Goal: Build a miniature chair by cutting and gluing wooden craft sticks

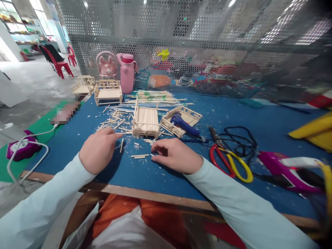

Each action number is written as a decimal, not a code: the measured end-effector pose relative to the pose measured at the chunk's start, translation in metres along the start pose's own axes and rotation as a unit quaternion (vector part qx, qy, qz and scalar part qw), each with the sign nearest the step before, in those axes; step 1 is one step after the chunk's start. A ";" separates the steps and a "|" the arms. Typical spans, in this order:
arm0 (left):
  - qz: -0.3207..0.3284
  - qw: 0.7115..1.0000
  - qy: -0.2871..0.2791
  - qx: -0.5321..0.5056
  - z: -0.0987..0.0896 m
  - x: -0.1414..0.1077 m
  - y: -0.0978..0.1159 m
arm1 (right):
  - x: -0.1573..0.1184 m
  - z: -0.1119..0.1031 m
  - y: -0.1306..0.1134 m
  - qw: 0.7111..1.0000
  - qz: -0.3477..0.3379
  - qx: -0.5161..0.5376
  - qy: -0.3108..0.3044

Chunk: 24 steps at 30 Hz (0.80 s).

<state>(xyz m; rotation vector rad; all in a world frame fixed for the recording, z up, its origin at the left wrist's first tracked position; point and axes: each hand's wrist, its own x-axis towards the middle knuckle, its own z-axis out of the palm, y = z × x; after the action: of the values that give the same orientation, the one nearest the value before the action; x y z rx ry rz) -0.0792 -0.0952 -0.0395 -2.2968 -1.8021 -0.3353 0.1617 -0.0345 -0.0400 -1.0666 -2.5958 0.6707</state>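
Note:
My left hand (100,148) rests over the blue table with its index finger stretched out toward the near left corner of a small bed-like frame (147,119) built of thin wooden sticks. The other fingers are curled under and partly hidden. A short stick (121,145) lies just right of that hand. My right hand (177,155) is low over the table, its fingers bent and the thumb apart from them. By its fingertips are a tiny pale piece and short cut sticks (140,156). A blue glue gun (185,125) lies on a second stick frame (194,117).
Red-and-yellow scissors (229,159), a black cord (240,138) and a purple-and-white device (290,173) lie to the right. Behind are stick bundles (155,96), another stick model (108,92) and a pink bottle (127,74) before a perforated metal screen (207,31).

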 end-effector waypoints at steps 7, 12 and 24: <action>0.039 0.988 -0.151 -0.017 0.008 0.040 0.030 | 0.004 0.007 0.000 1.000 0.009 -0.030 -0.004; 0.041 0.987 -0.153 -0.012 0.017 0.044 0.033 | 0.004 0.009 0.002 0.998 -0.016 -0.055 0.010; 0.017 0.993 -0.082 -0.078 -0.002 0.035 0.044 | 0.001 0.006 0.003 0.992 -0.030 -0.124 -0.007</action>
<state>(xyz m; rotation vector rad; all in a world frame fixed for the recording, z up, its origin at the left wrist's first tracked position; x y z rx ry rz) -0.0287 -0.0734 -0.0281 -2.5253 -1.8709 -0.2996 0.1605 -0.0333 -0.0464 -1.0500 -2.7640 0.3485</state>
